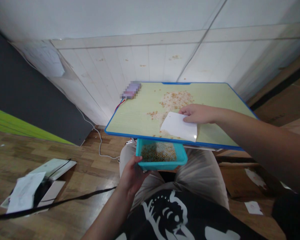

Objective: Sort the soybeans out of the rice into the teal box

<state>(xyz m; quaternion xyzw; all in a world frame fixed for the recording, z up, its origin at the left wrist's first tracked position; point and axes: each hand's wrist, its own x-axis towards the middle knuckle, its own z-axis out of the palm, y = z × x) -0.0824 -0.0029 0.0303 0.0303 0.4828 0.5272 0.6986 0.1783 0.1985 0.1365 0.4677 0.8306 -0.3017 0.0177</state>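
Note:
My left hand [135, 173] grips the left end of a teal plastic tub [162, 165], thumb over its rim, just below the table's front edge. Inside the tub lie yellow kernels [162, 154] mixed with pale grains like rice. My right hand [196, 113] pinches a white card [178, 126] by its upper right part. The card stands tilted on the green tabletop [130, 116], its lower edge near the front rim. Beyond it a pile of pale grains and orange-yellow kernels [177, 100] is spread out, with a smaller scatter [153, 115] to the left.
A blurred purple object [132, 90] with a red cord lies at the table's back left corner. White wall panels [137, 63] stand behind. Papers and a box [32, 186] lie on the wooden floor at left; cardboard boxes [247, 181] stand at right.

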